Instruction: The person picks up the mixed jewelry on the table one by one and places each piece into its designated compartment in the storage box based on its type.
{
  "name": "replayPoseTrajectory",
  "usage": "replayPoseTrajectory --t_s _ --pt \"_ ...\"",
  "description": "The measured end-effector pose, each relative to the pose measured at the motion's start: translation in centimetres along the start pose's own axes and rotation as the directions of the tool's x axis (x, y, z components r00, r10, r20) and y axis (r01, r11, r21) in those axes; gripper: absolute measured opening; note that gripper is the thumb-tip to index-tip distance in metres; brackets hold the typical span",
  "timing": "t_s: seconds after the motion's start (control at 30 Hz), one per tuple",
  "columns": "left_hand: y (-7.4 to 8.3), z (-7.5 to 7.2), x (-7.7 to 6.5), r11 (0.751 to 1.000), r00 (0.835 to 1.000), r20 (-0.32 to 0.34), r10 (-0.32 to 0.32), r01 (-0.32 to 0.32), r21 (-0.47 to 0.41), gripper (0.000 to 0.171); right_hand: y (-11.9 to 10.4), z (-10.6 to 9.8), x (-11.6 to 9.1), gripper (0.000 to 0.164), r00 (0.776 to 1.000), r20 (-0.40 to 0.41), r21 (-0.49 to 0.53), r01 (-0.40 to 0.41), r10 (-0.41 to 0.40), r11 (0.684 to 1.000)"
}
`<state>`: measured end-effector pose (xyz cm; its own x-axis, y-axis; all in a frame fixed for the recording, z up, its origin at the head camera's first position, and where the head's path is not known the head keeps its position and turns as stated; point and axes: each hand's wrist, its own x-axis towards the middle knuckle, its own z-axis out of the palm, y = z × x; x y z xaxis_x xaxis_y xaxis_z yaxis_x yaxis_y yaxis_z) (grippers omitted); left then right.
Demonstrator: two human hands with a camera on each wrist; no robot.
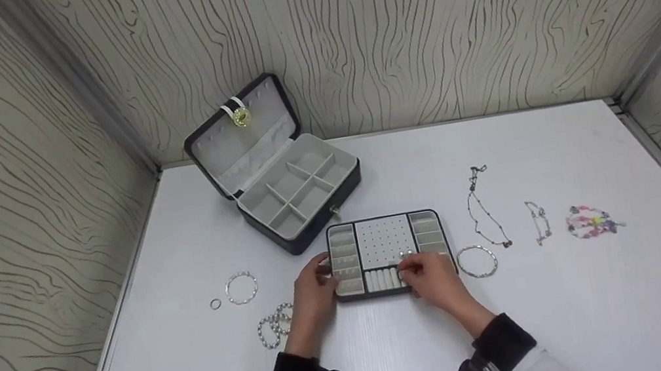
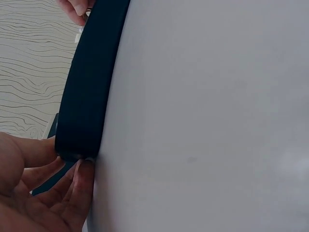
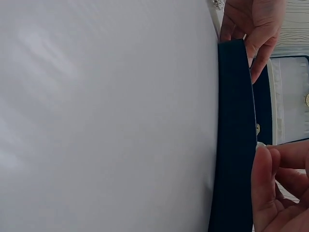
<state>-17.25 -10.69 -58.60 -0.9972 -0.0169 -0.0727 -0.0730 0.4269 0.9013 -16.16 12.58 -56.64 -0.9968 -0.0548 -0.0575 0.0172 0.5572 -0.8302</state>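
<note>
A jewelry tray (image 1: 385, 241) with a dark rim lies flat on the table, divided into small side compartments, a perforated earring panel and a row of pale ring rolls (image 1: 381, 279). My left hand (image 1: 314, 291) grips its left front corner, thumb on the near side and fingers at the edge. Over the right end of the ring rolls, my right hand (image 1: 435, 278) pinches a small ring-like piece (image 2: 87, 14), mostly hidden by the fingertips. Small shiny studs (image 1: 406, 254) sit at the panel's lower right corner, just above those fingers.
Behind the tray stands an open jewelry box (image 1: 289, 238) with bare compartments. On the left lie a small ring (image 1: 215, 304), a clear bracelet (image 1: 242, 288) and beaded bracelets (image 1: 269, 332). To the right are a bangle (image 1: 477, 261), a necklace (image 1: 488, 220), a chain bracelet (image 1: 539, 223) and colorful beads (image 1: 591, 220).
</note>
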Motion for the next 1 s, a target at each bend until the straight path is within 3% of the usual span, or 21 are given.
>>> replayPoseTrajectory --t_s 0.17,0.43,0.73,1.0 --pt "0.02 0.02 -0.03 1.000 1.000 0.000 -0.006 0.006 -0.015 0.049 0.14 0.12 0.07 0.010 1.000 0.011 -0.020 0.030 -0.029 0.999" --pt "0.02 -0.03 -0.14 0.999 1.000 -0.013 0.014 -0.014 0.033 0.051 0.23 0.23 0.10 0.010 0.999 0.001 -0.068 0.054 -0.054 0.996" --pt "0.01 -0.03 -0.10 0.999 1.000 -0.008 0.012 -0.012 0.030 0.050 0.32 0.50 0.03 0.011 0.990 -0.047 -0.205 0.121 -0.133 0.971" --pt "-0.16 0.04 -0.02 0.999 1.000 -0.013 0.017 -0.016 0.047 0.049 0.22 0.15 -0.20 0.012 0.984 0.018 -0.279 0.178 -0.180 0.944"
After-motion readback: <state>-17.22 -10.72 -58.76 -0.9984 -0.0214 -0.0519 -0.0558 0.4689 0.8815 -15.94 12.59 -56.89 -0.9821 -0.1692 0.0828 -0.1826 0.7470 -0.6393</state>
